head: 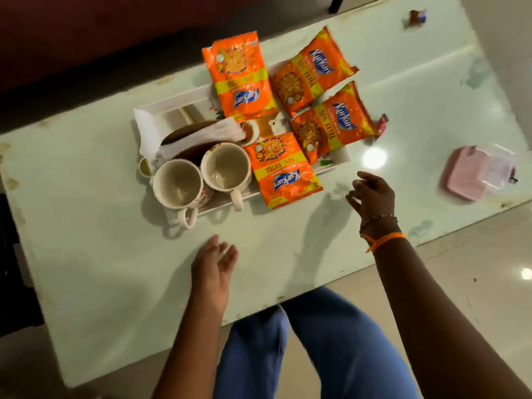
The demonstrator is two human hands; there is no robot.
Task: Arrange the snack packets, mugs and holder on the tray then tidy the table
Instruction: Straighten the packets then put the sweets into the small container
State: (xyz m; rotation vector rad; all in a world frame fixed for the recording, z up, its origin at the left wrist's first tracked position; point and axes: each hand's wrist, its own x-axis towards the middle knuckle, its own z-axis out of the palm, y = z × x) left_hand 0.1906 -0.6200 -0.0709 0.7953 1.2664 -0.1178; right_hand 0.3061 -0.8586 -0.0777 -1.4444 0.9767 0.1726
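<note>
**Loaded tray on a pale glossy table, both hands empty**

A white rectangular tray (184,100) with shallow walls sat on the smooth, glossy pale-green table (100,269), whose surface showed scuffs and lamp glare. Four crinkly orange foil snack packets lay on and over the tray: one at the far edge (240,79), one at the far right (312,70), one at the right (334,125) overhanging the tray's rim, and one at the near side (283,171) with its lower end hanging past the near rim onto the table. Two round cream ceramic mugs stood upright and empty at the tray's near left, the left mug (177,184) just beside the right mug (226,168), handles pointing toward the person. Behind them a dark curved holder (187,133) carried white paper napkins (201,136).

The left hand (213,269) hovered over bare table near the front edge, fingers loosely spread, gripping nothing. The right hand (372,195) hung just right of the near packet, fingers apart and curled, also empty, with an orange thread (385,240) at the wrist.

The table's near left stretch lay open. A pink box (467,175) under clear plastic rested well apart at the right edge, and a small wrapper (417,17) lay near the far corner.
</note>
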